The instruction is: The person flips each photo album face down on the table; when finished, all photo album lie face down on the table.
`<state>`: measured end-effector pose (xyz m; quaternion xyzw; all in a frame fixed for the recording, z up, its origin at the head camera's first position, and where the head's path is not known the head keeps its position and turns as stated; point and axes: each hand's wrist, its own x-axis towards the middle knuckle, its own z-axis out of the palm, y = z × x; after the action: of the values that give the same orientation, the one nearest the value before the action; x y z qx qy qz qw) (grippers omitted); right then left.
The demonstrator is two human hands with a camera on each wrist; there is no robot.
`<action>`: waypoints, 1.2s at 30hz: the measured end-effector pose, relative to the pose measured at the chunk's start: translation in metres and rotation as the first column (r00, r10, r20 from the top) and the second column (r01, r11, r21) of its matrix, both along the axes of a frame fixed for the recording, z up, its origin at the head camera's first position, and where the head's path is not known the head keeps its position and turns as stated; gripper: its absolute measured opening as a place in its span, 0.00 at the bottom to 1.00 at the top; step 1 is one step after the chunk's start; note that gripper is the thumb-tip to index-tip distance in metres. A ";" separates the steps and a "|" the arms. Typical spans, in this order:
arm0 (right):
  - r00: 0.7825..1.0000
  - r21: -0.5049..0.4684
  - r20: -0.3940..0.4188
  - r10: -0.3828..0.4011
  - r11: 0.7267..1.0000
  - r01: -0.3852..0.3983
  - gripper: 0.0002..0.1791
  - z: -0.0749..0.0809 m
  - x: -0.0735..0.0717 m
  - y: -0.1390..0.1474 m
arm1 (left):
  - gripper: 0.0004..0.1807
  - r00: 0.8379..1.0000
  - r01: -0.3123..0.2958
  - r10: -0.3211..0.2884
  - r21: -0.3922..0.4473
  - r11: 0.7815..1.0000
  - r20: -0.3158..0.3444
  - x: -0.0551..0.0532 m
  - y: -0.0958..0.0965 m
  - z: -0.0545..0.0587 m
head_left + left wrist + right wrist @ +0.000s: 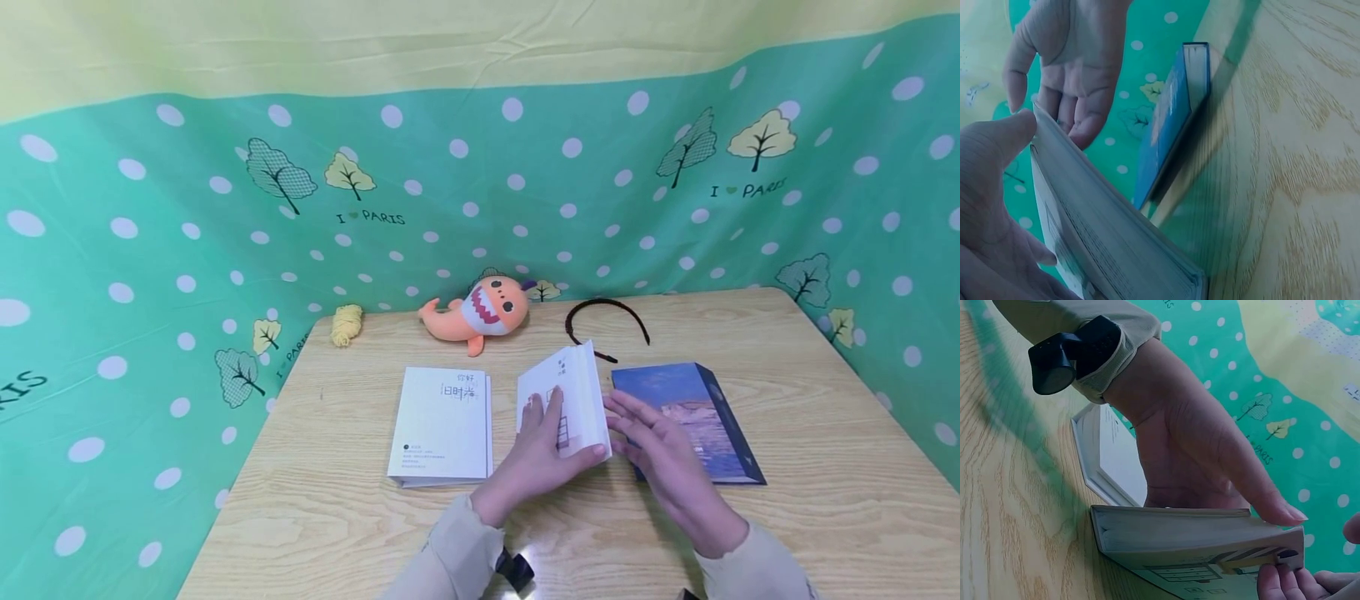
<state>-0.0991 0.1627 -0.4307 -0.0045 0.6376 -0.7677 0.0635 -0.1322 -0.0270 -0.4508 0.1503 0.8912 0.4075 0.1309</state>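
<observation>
A white book (573, 400) with a small line drawing on its cover stands tilted up from the table at the middle. My left hand (536, 458) holds it, fingers spread over the front cover and thumb at the raised outer edge; this thumb also shows at the book's corner in the left wrist view. On the other side is my right hand (667, 467), its fingertips at the back cover (1191, 569) and its thumb apart from the book. Page edges (1166, 528) show between the covers. To the right lies a blue book (675, 408) with a landscape picture.
Another white book (442, 425) lies flat to the left. Behind are a bundle of yellow yarn (347, 325), an orange shark plush (480, 312) and a dark headband (603, 304). A green dotted cloth (517, 208) hangs along the back of the wooden table (300, 500).
</observation>
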 end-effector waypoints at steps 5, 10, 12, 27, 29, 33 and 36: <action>1.000 0.016 0.018 0.026 1.000 -0.026 0.30 -0.003 -0.001 -0.001 | 0.62 1.000 -0.010 0.010 0.010 1.000 0.009 0.000 0.002 0.002; 0.997 0.016 0.009 0.077 0.997 -0.077 0.29 -0.005 -0.002 -0.001 | 0.64 0.999 -0.026 0.025 0.021 0.999 0.020 0.001 0.004 0.005; 0.995 0.017 -0.003 0.097 0.995 -0.096 0.28 -0.006 -0.002 0.000 | 0.65 0.999 -0.031 0.031 0.026 0.999 0.031 0.002 0.004 0.007; 0.975 0.047 -0.077 0.206 0.978 -0.203 0.29 -0.012 -0.002 -0.002 | 0.61 0.993 0.004 -0.040 0.312 0.950 0.107 -0.006 0.000 0.010; 0.970 0.069 -0.088 0.225 0.973 -0.219 0.28 -0.014 -0.002 -0.002 | 0.60 0.993 0.002 -0.044 0.355 0.935 0.111 -0.006 0.000 0.011; 0.963 0.113 -0.093 0.254 0.963 -0.243 0.27 -0.016 -0.003 -0.002 | 0.59 0.989 -0.024 -0.040 0.421 0.907 0.143 -0.006 -0.001 0.013; 0.960 0.146 -0.081 0.269 0.956 -0.256 0.27 -0.019 -0.005 -0.002 | 0.58 0.981 -0.062 -0.025 0.439 0.896 0.191 -0.007 -0.003 0.014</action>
<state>-0.1042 0.1609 -0.4495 -0.1236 0.6839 -0.7066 0.1330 -0.1387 -0.0298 -0.4371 0.1277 0.7595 0.6135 0.1746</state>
